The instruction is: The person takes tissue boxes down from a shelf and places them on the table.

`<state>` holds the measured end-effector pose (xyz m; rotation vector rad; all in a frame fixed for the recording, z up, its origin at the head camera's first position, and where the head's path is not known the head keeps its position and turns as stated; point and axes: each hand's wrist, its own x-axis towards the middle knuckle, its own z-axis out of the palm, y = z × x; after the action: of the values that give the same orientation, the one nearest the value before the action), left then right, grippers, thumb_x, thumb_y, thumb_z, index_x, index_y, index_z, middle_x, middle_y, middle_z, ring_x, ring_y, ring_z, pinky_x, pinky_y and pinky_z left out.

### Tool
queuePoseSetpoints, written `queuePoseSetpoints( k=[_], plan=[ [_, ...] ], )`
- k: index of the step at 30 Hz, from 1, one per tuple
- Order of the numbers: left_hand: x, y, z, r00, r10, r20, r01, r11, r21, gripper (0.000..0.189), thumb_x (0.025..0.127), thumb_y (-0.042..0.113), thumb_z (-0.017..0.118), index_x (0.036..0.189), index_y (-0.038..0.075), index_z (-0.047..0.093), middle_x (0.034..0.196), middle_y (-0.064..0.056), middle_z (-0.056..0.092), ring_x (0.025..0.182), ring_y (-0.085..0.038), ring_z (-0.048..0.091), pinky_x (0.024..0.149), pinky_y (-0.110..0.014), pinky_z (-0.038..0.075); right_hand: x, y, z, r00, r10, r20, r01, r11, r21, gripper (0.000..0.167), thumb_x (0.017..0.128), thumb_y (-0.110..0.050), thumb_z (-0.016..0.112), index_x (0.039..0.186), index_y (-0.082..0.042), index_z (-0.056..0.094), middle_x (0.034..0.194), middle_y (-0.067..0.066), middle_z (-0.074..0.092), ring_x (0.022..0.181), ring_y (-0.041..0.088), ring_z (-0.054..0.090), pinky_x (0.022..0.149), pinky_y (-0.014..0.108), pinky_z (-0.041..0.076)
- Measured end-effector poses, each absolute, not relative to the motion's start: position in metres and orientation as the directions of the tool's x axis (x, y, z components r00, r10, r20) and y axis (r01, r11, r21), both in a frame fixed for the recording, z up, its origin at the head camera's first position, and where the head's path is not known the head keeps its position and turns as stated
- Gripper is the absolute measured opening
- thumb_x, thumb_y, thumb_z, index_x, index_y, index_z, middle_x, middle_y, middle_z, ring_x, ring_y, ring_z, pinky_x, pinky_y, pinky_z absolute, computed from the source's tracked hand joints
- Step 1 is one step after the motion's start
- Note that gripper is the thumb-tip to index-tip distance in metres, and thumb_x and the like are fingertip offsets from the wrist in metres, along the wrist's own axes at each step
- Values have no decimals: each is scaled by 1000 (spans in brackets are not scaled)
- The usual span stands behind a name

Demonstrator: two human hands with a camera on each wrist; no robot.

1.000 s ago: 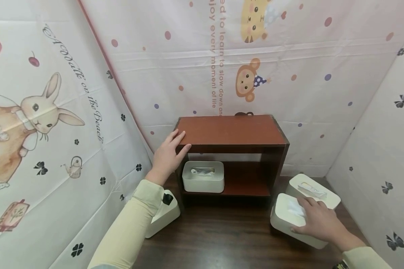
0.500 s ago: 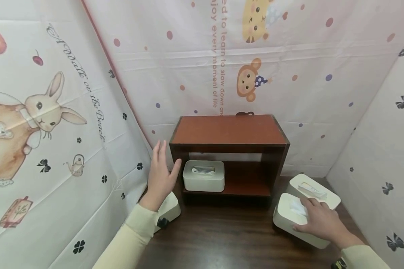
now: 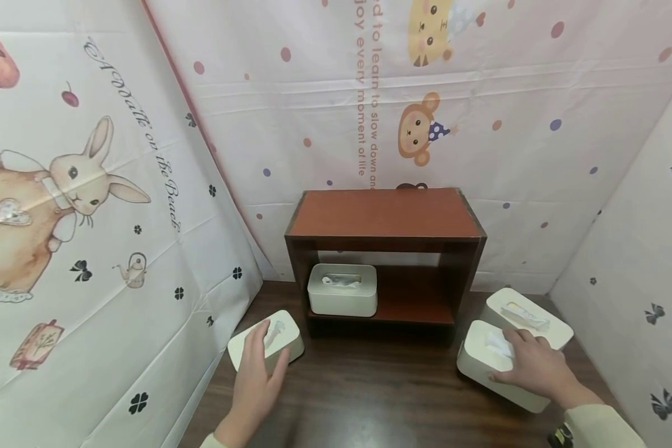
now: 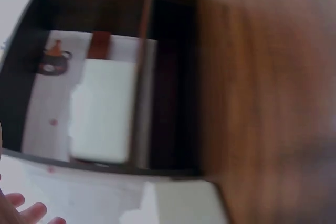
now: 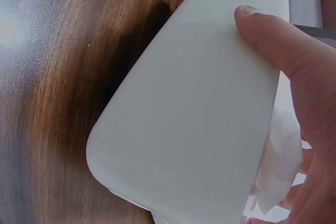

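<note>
My right hand [image 3: 537,367] grips a white tissue box [image 3: 495,373] at the right, its thumb pressed on the side wall. In the right wrist view that box [image 5: 189,103] is close up, with tissue poking from its top. Behind it stands another white tissue box [image 3: 529,317]. My left hand [image 3: 252,379] is in front of a third tissue box [image 3: 288,336] on the left, partly covering it, with its fingers extended and holding nothing. The left wrist view is blurred and catches only fingertips [image 4: 34,212] at the corner.
A reddish-brown two-level shelf [image 3: 386,214] stands at the back middle. On its inner board, at the left, sits a white tissue box [image 3: 343,302]. Dark wood tabletop [image 3: 369,386] spreads in front, and printed cloth walls [image 3: 201,249] close in the sides and back.
My left hand has left the shelf's top left corner and come down and toward me, to the left tissue box. The right hand keeps its hold, with the box hardly moved.
</note>
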<state>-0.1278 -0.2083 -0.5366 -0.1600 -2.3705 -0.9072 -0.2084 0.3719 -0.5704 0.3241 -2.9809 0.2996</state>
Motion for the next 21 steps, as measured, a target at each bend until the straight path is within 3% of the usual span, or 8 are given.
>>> queuePoseSetpoints(
  k=[9, 15, 21],
  plan=[
    [-83, -233, -597, -877, -112, 467, 150, 860, 487, 59, 100, 22, 81, 149, 0, 57, 145, -21, 61, 131, -43, 62, 102, -65, 54, -210, 375, -581, -969, -201, 141, -225, 957, -181, 116, 64, -76, 94, 140, 5, 59, 127, 31, 64, 99, 56, 63, 63, 73, 51],
    [-79, -234, -646, -837, -20, 547, 232, 892, 388, 57, 85, 15, 92, 136, 2, 71, 138, -18, 67, 122, -42, 66, 94, -64, 58, -211, 374, -592, -965, -205, 164, -232, 958, -167, 117, 62, -76, 95, 140, 4, 60, 130, 33, 64, 101, 57, 64, 69, 79, 51],
    [-92, -229, -663, -799, 64, 597, 283, 917, 280, 59, 80, 21, 96, 134, 9, 75, 140, -12, 68, 122, -36, 67, 92, -58, 61, -216, 374, -595, -964, -200, 176, -230, 958, -170, 116, 62, -75, 95, 140, 3, 60, 131, 33, 63, 103, 59, 63, 70, 81, 50]
  ],
)
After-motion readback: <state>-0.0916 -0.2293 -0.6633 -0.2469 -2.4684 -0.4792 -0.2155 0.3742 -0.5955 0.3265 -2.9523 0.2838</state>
